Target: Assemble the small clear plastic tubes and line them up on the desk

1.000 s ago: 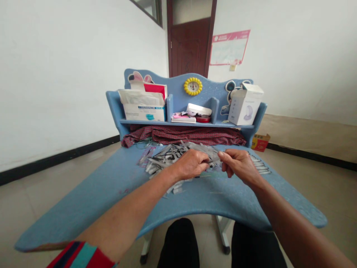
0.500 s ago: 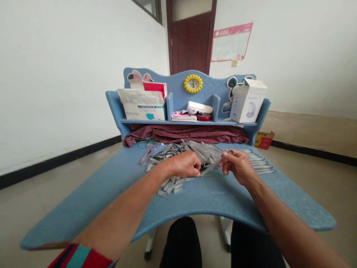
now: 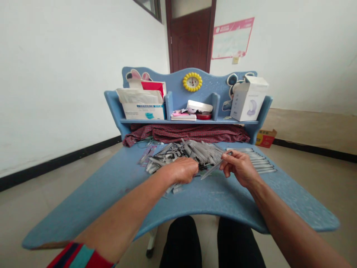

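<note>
My right hand [image 3: 238,167] pinches a clear pen barrel [image 3: 211,171] near its upper end, and the barrel slants down to the left. My left hand [image 3: 182,170] is closed, back upward, over the near side of a heap of loose pen parts [image 3: 195,149]; its fingertips are hidden, and I cannot make out what they hold. The heap mixes clear tubes with black pieces. Short clear pieces [image 3: 177,188] lie just below my left hand. Right of my right hand, several pens [image 3: 259,160] lie side by side in a row.
The blue desk [image 3: 223,203] curves in toward my knees. Behind the heap lies a folded checked cloth [image 3: 192,133]. Above it, the shelf holds a mask box [image 3: 143,111], a red tin [image 3: 203,116] and a white carton [image 3: 248,99]. Purple-printed packets [image 3: 146,155] lie left of the heap.
My left hand has drawn slightly left and down, away from the lower end of the pen barrel. My right hand still holds the barrel in nearly the same place.
</note>
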### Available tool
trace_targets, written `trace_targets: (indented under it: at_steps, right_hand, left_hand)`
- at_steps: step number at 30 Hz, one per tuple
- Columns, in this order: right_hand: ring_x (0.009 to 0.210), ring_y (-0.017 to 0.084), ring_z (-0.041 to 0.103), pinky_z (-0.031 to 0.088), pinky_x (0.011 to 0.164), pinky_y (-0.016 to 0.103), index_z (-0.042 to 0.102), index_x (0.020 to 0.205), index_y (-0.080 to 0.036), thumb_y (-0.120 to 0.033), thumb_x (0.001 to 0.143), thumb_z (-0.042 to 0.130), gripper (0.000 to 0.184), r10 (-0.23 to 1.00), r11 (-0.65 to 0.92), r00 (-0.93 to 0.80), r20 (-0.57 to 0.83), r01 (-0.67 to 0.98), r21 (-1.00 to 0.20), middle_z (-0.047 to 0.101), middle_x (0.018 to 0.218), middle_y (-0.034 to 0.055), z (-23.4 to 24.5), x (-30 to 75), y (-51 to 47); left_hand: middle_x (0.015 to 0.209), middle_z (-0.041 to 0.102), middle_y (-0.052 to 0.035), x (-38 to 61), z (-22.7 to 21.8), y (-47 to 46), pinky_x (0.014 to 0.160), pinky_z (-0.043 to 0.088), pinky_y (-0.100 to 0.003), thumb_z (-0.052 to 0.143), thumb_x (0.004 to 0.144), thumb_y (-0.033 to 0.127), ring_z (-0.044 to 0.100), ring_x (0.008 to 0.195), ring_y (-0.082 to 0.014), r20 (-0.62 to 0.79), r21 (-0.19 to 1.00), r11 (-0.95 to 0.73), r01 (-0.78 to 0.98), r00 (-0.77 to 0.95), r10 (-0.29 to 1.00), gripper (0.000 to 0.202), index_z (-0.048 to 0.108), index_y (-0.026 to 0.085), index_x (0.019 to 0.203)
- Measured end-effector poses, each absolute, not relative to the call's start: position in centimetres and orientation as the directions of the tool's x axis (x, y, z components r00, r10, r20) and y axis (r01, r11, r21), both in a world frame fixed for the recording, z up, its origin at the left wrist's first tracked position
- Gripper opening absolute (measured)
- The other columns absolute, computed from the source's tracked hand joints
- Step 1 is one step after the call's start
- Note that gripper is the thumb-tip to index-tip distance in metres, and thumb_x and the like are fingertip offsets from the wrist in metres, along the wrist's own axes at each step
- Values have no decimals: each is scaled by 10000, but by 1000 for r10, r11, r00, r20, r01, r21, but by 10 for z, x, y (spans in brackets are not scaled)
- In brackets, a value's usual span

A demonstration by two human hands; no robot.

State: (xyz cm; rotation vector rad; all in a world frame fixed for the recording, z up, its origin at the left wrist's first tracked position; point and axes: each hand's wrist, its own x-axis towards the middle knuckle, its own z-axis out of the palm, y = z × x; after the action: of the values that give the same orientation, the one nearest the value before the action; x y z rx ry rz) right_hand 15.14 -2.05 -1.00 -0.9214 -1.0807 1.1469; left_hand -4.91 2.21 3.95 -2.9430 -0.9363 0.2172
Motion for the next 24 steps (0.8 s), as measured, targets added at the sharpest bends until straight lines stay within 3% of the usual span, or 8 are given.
trace_targets:
  at_steps: [3, 6, 15, 24]
  right_hand:
    - [296, 106, 500, 371, 301, 207, 568, 652, -149, -358, 652, 731, 265, 982, 187, 62, 178, -227, -956, 655, 507, 21, -9, 150, -22]
    - [294, 105, 499, 370, 300, 205, 572, 657, -149, -346, 651, 733, 255, 981, 194, 62, 185, -229, -954, 654, 504, 20, -8, 148, -23]
    - [306, 120, 526, 391, 309, 213, 562, 689, -153, -355, 657, 722, 260, 961, 252, 181, 210, -260, -932, 675, 544, 39, -5, 147, -26]
    - [298, 129, 523, 369, 301, 210, 540, 701, -160, -370, 632, 731, 292, 935, 301, 270, 230, -261, -917, 671, 528, 40, -9, 150, -25]
  left_hand:
    - [604, 621, -70, -46, 38, 18, 488, 308, -259, 525, 594, 56, 554, 562, -182, -125, -127, -814, 567, 805, 580, 168, 651, 166, 599]
    - [613, 615, -57, -45, 38, 19, 495, 308, -252, 517, 593, 66, 537, 568, -169, -132, -95, -821, 562, 811, 570, 170, 650, 168, 619]
    - [558, 535, 44, -50, 49, 31, 488, 310, -171, 521, 641, 83, 489, 527, -81, -82, 312, -808, 501, 861, 502, 94, 594, 139, 659]
    - [491, 489, 61, -48, 50, 26, 462, 331, -161, 512, 668, 89, 541, 472, -88, -142, 494, -672, 552, 814, 564, 55, 527, 141, 657]
